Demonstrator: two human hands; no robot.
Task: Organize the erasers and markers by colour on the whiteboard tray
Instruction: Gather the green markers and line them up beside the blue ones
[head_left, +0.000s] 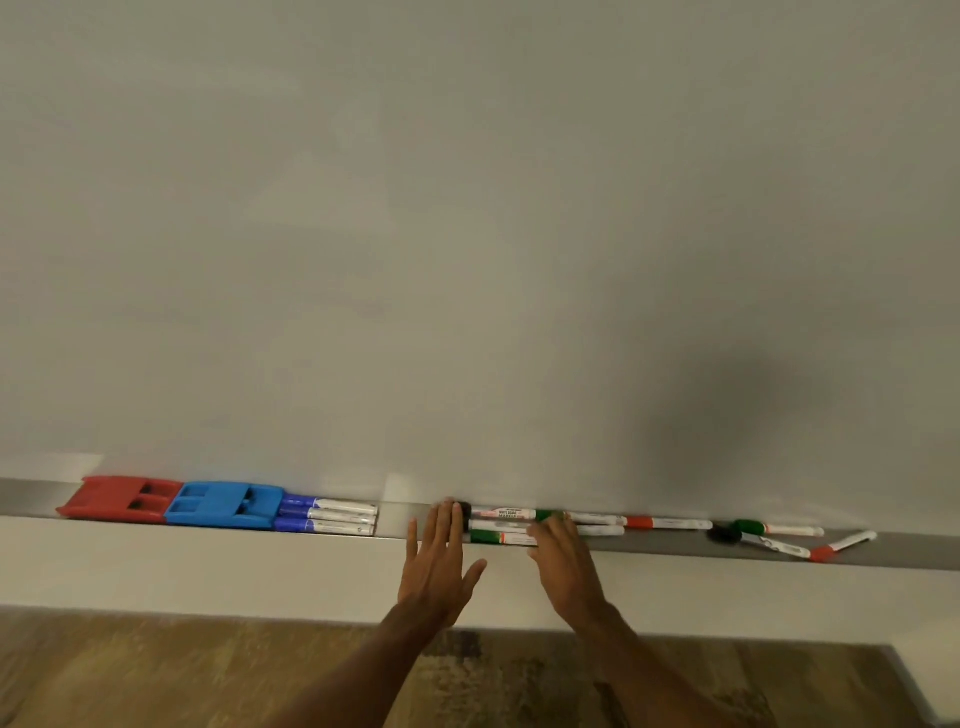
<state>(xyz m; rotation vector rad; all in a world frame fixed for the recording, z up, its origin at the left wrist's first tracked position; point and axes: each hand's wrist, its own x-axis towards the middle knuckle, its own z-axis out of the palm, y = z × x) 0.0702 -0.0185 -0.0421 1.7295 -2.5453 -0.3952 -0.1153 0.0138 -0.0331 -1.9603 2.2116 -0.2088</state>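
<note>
Left hand (439, 553) fingers straight against black marker (501, 514); right hand (565, 564) likewise on green markers (488, 537).

Pale grey-white glossy board surface (467, 208) fills everything from 9 through 12 to 3 o'clock, blank. Soft dark shadow (753, 400) on it at 3 o'clock, edges diffuse. Small bright light patch (62, 462) at 8 o'clock. Lighting otherwise even, slightly warm. Plain white wall band (208, 566) runs across below centre, 8 to 4 o'clock. Brown wood-plank floor (156, 670) under that, 7 to 5 o'clock, mottled grain, blurred.
</note>
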